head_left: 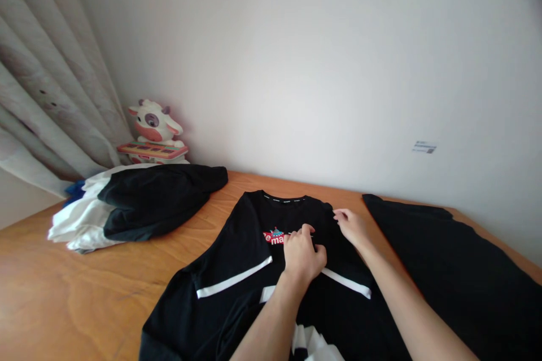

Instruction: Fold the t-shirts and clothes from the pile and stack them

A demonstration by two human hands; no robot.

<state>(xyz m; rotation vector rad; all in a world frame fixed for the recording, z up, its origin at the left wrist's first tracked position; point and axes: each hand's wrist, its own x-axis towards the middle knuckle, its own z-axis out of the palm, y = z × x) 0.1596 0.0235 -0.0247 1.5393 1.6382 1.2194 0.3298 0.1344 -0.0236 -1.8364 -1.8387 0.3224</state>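
A black long-sleeved shirt (pixel 313 211) lies spread on the wooden surface, neckline toward the wall. It has white stripes and a red-and-white chest print. Over that print is my left hand (pixel 302 254), its fingers bent and the thumb apart, holding nothing I can see. My right hand (pixel 350 227) is at the shirt's right shoulder edge, with its fingertips pinched on the cloth there. My wrist and hand hide part of the print. Below my left forearm, bunched black-and-white cloth (pixel 315 344) shows at the bottom edge.
To the left, a pile of black and white clothes (pixel 156 200) sits on the wooden surface (pixel 97 287). Behind it stands a cow-shaped toy keyboard (pixel 154 132) beside a curtain (pixel 51 79). Another black garment (pixel 449 254) lies flat at right. A pale wall (pixel 322 67) borders the back.
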